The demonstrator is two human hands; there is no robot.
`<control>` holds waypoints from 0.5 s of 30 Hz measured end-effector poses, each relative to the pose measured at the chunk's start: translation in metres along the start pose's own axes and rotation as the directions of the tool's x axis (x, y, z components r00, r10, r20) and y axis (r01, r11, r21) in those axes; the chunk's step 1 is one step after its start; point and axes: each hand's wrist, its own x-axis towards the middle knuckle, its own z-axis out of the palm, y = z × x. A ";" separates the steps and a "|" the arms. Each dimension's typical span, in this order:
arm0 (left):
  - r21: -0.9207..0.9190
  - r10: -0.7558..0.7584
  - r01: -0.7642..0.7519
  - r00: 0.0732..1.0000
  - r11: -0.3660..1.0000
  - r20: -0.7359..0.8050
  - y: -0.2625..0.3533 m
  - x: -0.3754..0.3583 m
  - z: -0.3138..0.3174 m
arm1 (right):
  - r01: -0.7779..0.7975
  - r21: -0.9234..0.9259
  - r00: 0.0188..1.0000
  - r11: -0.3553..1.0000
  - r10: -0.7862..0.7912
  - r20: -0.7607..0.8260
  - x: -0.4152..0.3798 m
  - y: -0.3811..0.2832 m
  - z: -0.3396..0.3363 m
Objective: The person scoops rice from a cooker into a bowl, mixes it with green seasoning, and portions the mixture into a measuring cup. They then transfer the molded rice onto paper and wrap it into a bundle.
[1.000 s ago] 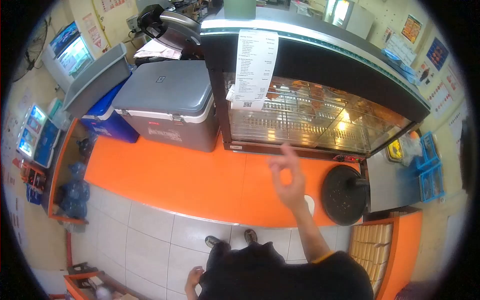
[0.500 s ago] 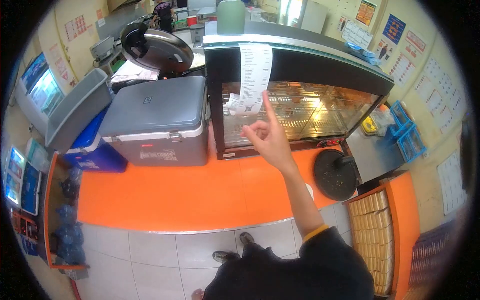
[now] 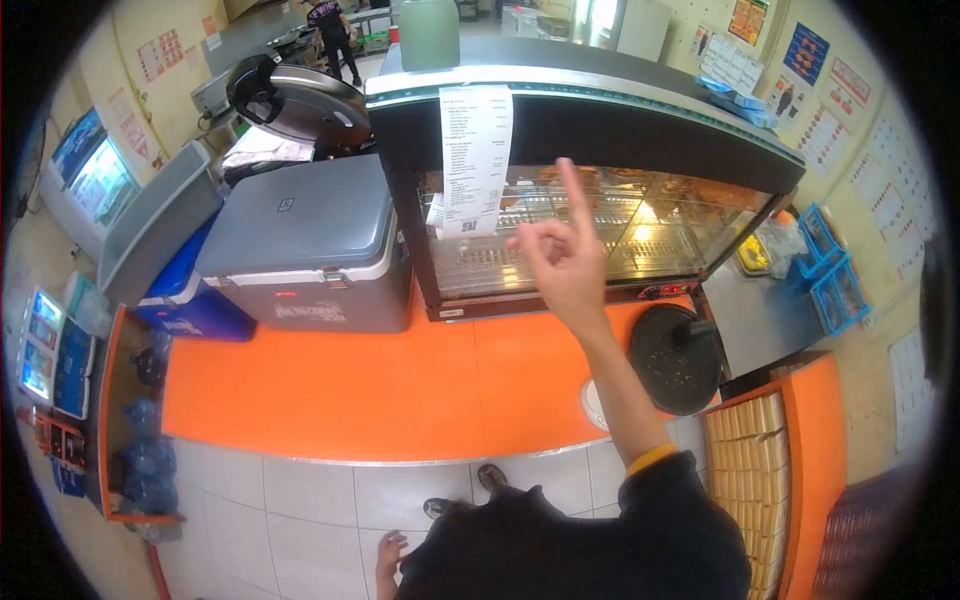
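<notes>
My right hand (image 3: pixel 567 255) is raised in front of the glass display cabinet (image 3: pixel 590 122), index finger stretched up and the other fingers curled in. Nothing shows in it. Left of the fingertip, apart from it, a long printed receipt (image 3: pixel 476 160) hangs down the cabinet's front from the top edge. A smaller slip of paper pokes out behind its lower left side. Low in the view my left hand (image 3: pixel 391 550) hangs over the tiled floor, its fingers loosely apart and holding nothing visible.
On the orange counter (image 3: pixel 330 385) stand a grey cooler box (image 3: pixel 300 225), a blue cooler (image 3: pixel 205 300) and a round black board (image 3: pixel 675 360). A green container (image 3: pixel 430 35) tops the cabinet. Packed boxes (image 3: pixel 745 480) fill a shelf at right. Another person (image 3: pixel 332 30) stands far back.
My right hand has moved right, away from the receipt. My left hand has risen further into view. The view has shifted slightly, and the far person shows more fully.
</notes>
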 end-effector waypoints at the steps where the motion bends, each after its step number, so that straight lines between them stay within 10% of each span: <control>1: 0.068 0.071 -0.076 0.994 0.995 0.079 -0.020 0.006 0.002 | 0.063 0.023 0.992 0.998 -0.060 -0.113 -0.005 0.003 -0.006; 3: 0.253 0.684 -0.734 0.680 0.631 0.264 0.029 -0.112 0.041 | 0.226 0.115 0.947 0.967 -0.190 -0.259 -0.016 0.009 -0.015; 7: 0.487 0.364 -0.398 0.916 0.778 0.168 -0.044 -0.065 0.022 | 0.164 0.194 0.941 0.967 -0.094 -0.324 -0.055 0.033 -0.031; 9: 0.494 0.306 -0.333 0.942 0.803 0.138 -0.063 -0.059 0.018 | -0.018 0.161 0.994 0.987 0.035 -0.103 -0.086 0.078 -0.030; 11: 0.490 0.268 -0.292 0.956 0.821 0.121 -0.072 -0.057 0.016 | -0.271 -0.166 0.905 0.948 0.310 0.291 -0.128 0.129 -0.025; 15: 0.472 0.211 -0.233 0.972 0.850 0.100 -0.076 -0.054 0.016 | -0.120 -0.691 0.623 0.713 0.596 0.507 -0.279 0.232 0.008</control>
